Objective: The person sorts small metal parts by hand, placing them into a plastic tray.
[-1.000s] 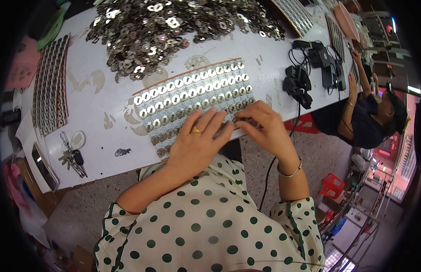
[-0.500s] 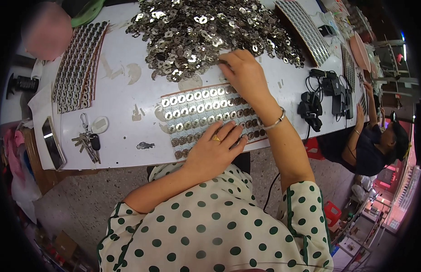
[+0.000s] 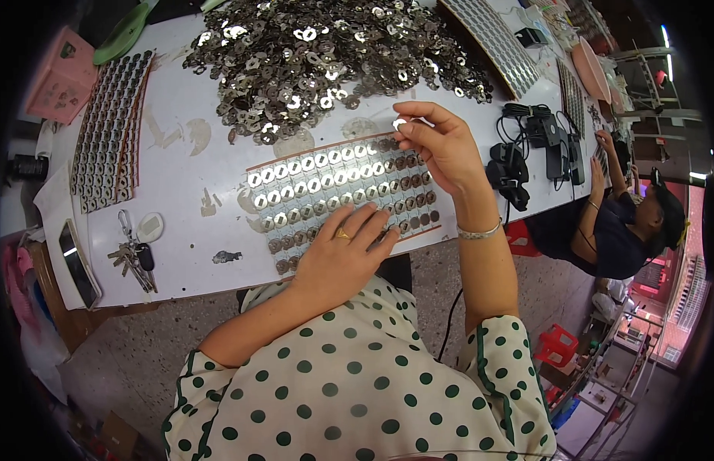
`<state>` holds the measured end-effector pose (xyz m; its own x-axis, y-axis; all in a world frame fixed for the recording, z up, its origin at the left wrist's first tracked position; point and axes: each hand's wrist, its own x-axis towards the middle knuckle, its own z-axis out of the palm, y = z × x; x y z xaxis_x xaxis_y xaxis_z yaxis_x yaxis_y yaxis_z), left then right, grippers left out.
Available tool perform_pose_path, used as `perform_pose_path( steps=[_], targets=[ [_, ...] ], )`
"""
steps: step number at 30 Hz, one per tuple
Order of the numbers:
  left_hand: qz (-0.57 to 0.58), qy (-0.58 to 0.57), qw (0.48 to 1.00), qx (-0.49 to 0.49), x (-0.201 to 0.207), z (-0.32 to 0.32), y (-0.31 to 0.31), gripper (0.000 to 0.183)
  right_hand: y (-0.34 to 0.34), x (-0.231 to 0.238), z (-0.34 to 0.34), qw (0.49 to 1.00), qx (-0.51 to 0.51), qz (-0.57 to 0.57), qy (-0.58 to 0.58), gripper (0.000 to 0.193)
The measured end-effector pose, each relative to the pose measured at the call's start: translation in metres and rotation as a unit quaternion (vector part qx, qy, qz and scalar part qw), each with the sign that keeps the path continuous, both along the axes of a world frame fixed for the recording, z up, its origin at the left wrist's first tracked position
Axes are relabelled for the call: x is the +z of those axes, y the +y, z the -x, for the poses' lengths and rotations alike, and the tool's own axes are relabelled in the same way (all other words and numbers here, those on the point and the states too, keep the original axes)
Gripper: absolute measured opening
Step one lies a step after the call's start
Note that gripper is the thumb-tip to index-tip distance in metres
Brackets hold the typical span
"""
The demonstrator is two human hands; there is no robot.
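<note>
A flat board [image 3: 253,168] with brown edges lies in front of me, covered in rows of round metal pieces with slots in the middle. Some of these are shiny and others look dark. My left hand [image 3: 334,257], wearing a gold ring, rests on the board's near half with its fingers spread. Over the far right corner my right hand [image 3: 448,150] is raised, thumb and forefinger pinching one shiny metal washer [image 3: 399,124]. Beyond the board rises a big heap of loose metal washers [image 3: 295,73].
Filled boards [image 3: 115,127] stand at left, another board [image 3: 491,46] at far right. Keys [image 3: 134,257], a phone [image 3: 79,257] and a pink basket [image 3: 61,77] are at left. Black adapters with cables [image 3: 537,146] lie at right. A person [image 3: 614,223] works at the table's right end.
My right hand has come away from the heap, back and slightly right, with a washer now visible in its fingertips. My left hand stays on the board; the whole view has shifted slightly.
</note>
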<state>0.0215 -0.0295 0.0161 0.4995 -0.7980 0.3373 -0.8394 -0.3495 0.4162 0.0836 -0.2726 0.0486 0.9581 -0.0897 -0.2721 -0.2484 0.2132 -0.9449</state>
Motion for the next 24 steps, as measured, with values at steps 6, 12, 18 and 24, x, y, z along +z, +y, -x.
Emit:
perform_pose_path(
  steps=[6,12,18,24],
  targets=[
    [-0.018,0.019,1.000,0.004,0.004,0.001,0.000,0.039,-0.001,0.006,0.046,0.997,-0.036,-0.016,-0.063,0.039],
    [-0.039,0.012,0.999,0.002,0.007,0.002,-0.002,0.038,0.002,0.014,0.083,0.956,-0.021,0.276,-0.095,0.020],
    [-0.034,0.012,0.999,0.009,0.008,0.002,-0.005,0.051,-0.002,0.020,0.103,0.950,-0.002,0.311,0.001,0.020],
    [-0.040,0.048,0.998,-0.005,0.014,0.001,-0.008,0.058,-0.010,0.012,0.113,0.953,0.087,0.275,0.095,0.012]
  ],
)
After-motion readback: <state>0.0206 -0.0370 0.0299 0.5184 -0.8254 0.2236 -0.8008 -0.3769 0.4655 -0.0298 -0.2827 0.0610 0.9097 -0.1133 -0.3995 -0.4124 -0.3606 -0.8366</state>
